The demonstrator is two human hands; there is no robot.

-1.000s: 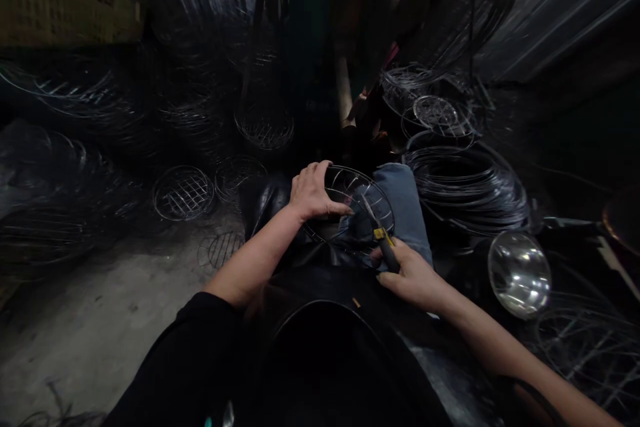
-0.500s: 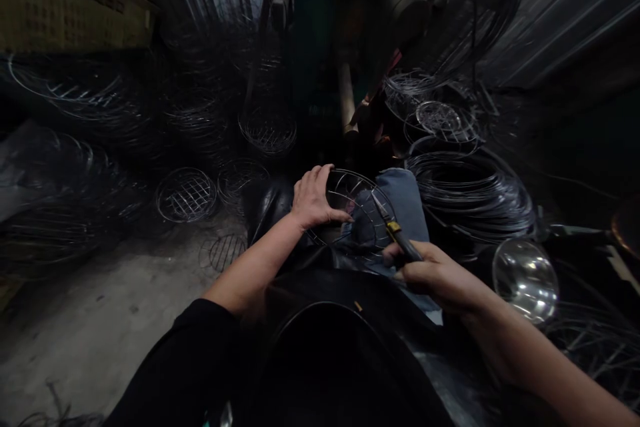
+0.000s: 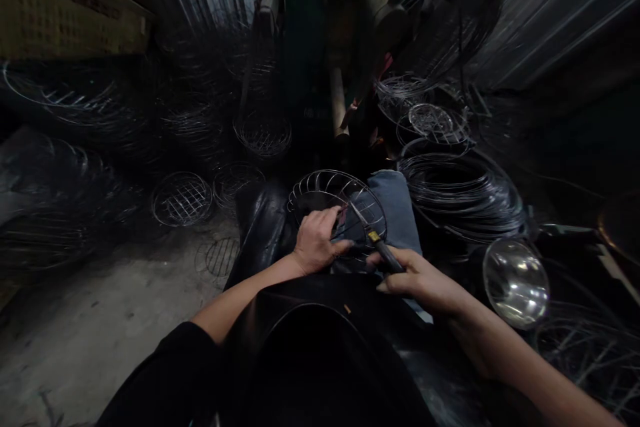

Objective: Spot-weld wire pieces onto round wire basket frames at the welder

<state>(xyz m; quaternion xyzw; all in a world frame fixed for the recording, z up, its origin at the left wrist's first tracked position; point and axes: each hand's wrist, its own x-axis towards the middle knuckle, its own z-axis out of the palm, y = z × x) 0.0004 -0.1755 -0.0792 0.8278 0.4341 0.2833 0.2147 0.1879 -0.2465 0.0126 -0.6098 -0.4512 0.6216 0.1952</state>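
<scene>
Wire basket: a round, open basket of thin silvery wire (image 3: 333, 180) sits over the lap, just beyond the left grip (image 3: 319, 240) and ahead of the right grip (image 3: 413, 277).
Step in hand: black-handled metal pliers with a yellow mark (image 3: 383, 253) appear to be working the basket's wires — whether their tips touch one is too dark to tell.
Next move calls for: a steady basket beside the left grip, I judge, and the pliers' tips lined up on a single wire.
Left hand: fingers bent, thumb stretched toward the pliers; the grip is partly spread, and I cannot tell whether it pinches wire.
Right hand: wrapped round the pliers' handles, palm inward — tool slanting forward and left over the basket, forearm coming in from the lower right.
Around: a thick coil of grey wire (image 3: 465, 193) beyond and right of the right grip; a shiny round metal bowl (image 3: 517, 283) to its right.
</scene>
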